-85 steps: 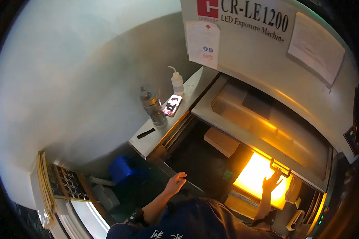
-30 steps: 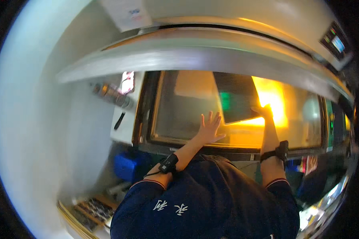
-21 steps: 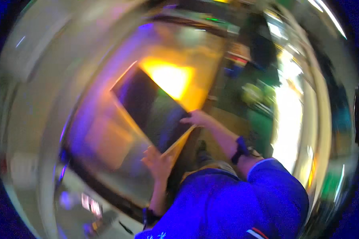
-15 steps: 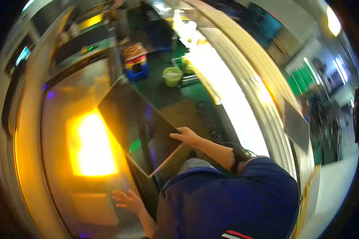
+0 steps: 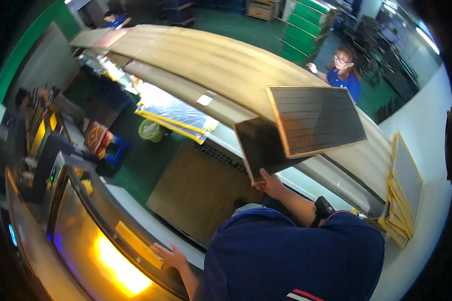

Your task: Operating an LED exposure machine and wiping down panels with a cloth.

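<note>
My right hand (image 5: 272, 184) grips the lower corner of a flat dark rectangular panel (image 5: 258, 143). That panel is tilted over the edge of a long tan belt (image 5: 206, 52). A second dark panel (image 5: 319, 120), with a gold-coloured rim, covers part of the held one and lies over the belt. My left hand (image 5: 171, 256) is empty with its fingers spread. It is close to a yellow bar (image 5: 138, 243) along the edge of a machine window (image 5: 85, 236) that glows orange.
Yellow-edged frames (image 5: 404, 190) lean by the white wall at right. Past a brown board (image 5: 201, 190) on the floor are a green bin (image 5: 149, 130) and a blue stool (image 5: 116, 150). Beyond the belt stands a person in blue (image 5: 344, 83); others are farther off.
My view and body have turned right, from the glowing window to the belt. My right hand has carried its panel to the belt. My left hand remains open beside the machine.
</note>
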Motion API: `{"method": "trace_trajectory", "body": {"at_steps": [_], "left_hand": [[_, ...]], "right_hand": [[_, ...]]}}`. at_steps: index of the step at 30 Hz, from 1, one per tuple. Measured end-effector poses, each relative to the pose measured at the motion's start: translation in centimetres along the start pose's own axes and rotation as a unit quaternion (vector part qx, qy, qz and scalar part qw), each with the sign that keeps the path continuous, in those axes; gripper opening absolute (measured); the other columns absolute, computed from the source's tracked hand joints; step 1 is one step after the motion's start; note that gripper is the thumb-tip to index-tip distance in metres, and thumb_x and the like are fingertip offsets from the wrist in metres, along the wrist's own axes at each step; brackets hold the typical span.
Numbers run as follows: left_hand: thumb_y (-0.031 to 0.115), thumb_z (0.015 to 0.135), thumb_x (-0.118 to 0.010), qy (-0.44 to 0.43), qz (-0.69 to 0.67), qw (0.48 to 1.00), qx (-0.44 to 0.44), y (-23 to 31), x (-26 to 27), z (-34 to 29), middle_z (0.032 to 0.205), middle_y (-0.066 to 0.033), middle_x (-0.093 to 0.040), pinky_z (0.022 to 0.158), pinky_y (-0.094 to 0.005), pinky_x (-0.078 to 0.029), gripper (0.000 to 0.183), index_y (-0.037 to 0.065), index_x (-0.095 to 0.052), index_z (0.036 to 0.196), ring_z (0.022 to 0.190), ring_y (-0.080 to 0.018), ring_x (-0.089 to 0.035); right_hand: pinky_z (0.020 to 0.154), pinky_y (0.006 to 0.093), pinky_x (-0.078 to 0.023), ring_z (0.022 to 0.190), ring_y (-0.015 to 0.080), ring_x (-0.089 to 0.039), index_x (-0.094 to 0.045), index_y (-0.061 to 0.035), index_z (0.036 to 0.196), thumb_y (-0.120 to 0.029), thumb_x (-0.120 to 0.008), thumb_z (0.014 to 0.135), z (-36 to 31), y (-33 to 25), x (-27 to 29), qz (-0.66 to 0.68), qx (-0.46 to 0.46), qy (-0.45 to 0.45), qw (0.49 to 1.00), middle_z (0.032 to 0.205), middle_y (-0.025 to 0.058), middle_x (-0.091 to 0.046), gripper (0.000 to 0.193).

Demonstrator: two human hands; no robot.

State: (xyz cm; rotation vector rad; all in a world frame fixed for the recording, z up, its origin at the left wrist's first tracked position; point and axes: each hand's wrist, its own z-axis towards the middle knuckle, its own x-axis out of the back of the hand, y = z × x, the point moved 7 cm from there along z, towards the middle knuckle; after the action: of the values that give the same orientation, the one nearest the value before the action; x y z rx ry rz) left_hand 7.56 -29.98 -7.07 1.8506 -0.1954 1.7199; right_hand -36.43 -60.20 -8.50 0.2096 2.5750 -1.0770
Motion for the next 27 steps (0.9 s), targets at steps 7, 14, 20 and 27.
{"method": "trace_trajectory", "body": {"at_steps": [7, 14, 20, 27], "left_hand": [[0.033, 0.092, -0.054, -0.174, -0.071, 0.981, -0.044, 14.2, -3.1, 0.1, 0.163, -0.0125, -0.005, 0.115, -0.0604, -0.002, 0.077, 0.008, -0.017, 0.154, 0.149, -0.0389, -0.002], [0.034, 0.093, -0.053, -0.166, -0.061, 0.984, -0.033, 11.6, -2.6, 1.2, 0.162, -0.0155, -0.006, 0.116, -0.0582, -0.006, 0.076, 0.006, -0.018, 0.154, 0.148, -0.0415, -0.006], [0.025, 0.099, -0.050, 0.067, -0.149, 0.986, -0.037, 0.8, 6.1, -0.5, 0.159, -0.0255, -0.010, 0.118, -0.0495, -0.012, 0.067, -0.002, -0.019, 0.151, 0.146, -0.0406, -0.012], [0.034, 0.092, -0.056, 0.265, -0.085, 0.950, 0.141, -8.6, 16.2, -7.5, 0.158, -0.0280, -0.011, 0.118, -0.0535, -0.001, 0.080, -0.005, -0.018, 0.150, 0.147, -0.0440, -0.005]], "right_hand": [[0.084, 0.0329, -0.051, 0.101, 0.0267, -0.065, -0.042, -0.0007, 0.140, -0.033, -0.067, 0.088, -10.2, -13.5, -4.0, -0.002, 0.317, -0.177, 0.932, 0.129, 0.0163, -0.058, 0.066], [0.081, 0.0319, -0.050, 0.087, 0.0162, -0.063, -0.067, -0.0004, 0.102, -0.022, -0.054, 0.098, -4.0, -13.9, -9.2, -0.057, 0.166, -0.025, 0.984, 0.100, 0.0116, -0.072, 0.025], [0.074, 0.0299, -0.048, 0.080, 0.0146, -0.061, -0.074, 0.0004, 0.090, -0.042, -0.067, 0.090, -3.1, -3.8, -28.0, -0.192, 0.115, -0.297, 0.928, 0.087, 0.0057, -0.071, 0.043], [0.068, 0.0337, -0.049, 0.074, 0.0166, -0.063, -0.064, 0.0022, 0.100, -0.026, -0.058, 0.096, -6.6, 20.2, -43.9, -0.373, -0.137, -0.527, 0.751, 0.080, 0.0106, -0.068, 0.029]]}}
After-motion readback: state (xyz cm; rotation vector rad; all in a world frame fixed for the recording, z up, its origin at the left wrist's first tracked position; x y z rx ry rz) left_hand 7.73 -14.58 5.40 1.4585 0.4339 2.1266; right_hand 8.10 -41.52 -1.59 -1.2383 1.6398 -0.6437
